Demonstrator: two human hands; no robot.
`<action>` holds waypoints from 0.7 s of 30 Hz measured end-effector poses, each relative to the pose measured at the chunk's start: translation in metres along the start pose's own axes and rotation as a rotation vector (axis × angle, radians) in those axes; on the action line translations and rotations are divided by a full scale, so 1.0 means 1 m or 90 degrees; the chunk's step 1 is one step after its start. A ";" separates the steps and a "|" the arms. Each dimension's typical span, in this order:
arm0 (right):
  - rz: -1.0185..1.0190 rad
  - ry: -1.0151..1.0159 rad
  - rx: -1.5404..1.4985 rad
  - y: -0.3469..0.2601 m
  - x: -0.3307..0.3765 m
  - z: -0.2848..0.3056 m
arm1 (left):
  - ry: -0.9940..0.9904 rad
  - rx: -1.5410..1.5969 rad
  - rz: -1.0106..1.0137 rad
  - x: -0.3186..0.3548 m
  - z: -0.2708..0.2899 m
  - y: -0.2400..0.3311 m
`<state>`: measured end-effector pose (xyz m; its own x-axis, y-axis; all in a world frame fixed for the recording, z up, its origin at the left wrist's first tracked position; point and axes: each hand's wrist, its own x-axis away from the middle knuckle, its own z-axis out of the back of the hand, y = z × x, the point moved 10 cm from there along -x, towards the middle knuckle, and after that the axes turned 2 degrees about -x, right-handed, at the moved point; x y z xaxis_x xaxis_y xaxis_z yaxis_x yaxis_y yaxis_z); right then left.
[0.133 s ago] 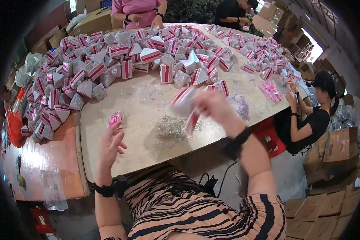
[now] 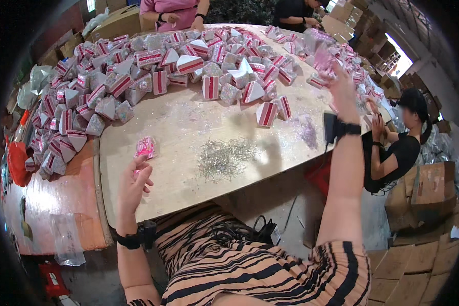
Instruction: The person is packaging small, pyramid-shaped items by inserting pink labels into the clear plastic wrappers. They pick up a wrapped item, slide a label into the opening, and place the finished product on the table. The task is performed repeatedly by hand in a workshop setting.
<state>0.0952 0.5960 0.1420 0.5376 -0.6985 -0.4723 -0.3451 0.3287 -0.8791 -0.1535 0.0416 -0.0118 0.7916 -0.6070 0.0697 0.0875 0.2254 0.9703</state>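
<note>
My right hand (image 2: 339, 84) reaches far out over the right part of the table, its fingers spread and slightly smeared. Just beyond the fingertips are blurred pink and silvery pieces (image 2: 321, 57), apparently loose from the hand. My left hand (image 2: 134, 183) hovers at the table's near left with fingers apart. Its fingertips are beside a small bundle of pink-and-white tags or strips (image 2: 145, 147); a bit of pink also shows between the fingers. A scattered heap of thin metallic pins or wires (image 2: 227, 159) lies between my hands.
A big pile of wrapped cake-slice-shaped wedges (image 2: 189, 64) covers the table's far side. Two wedges (image 2: 266, 113) stand apart near the middle. Glittery scraps (image 2: 305, 131) lie at right. Co-workers sit or stand at the far side and the right (image 2: 392, 148). Cardboard boxes (image 2: 418, 194) are stacked at right.
My right hand has swung from above the metallic heap to the far right; the striped wedges it held are now blurred beyond its fingers. My left hand has barely moved.
</note>
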 end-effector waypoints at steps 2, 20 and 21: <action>-0.057 0.157 0.254 -0.041 0.009 -0.009 | 0.023 -0.021 0.003 0.010 0.006 -0.007; 0.325 -0.420 0.659 0.030 0.289 -0.215 | 0.162 -0.228 -0.157 0.018 0.015 -0.009; 0.324 -0.417 0.669 0.032 0.290 -0.214 | 0.165 -0.222 -0.167 0.018 0.012 -0.006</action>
<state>0.0755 0.2684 -0.0097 0.8964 -0.0190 -0.4428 -0.0234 0.9957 -0.0901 -0.1473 0.0197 -0.0138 0.8358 -0.4788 -0.2687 0.4655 0.3585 0.8092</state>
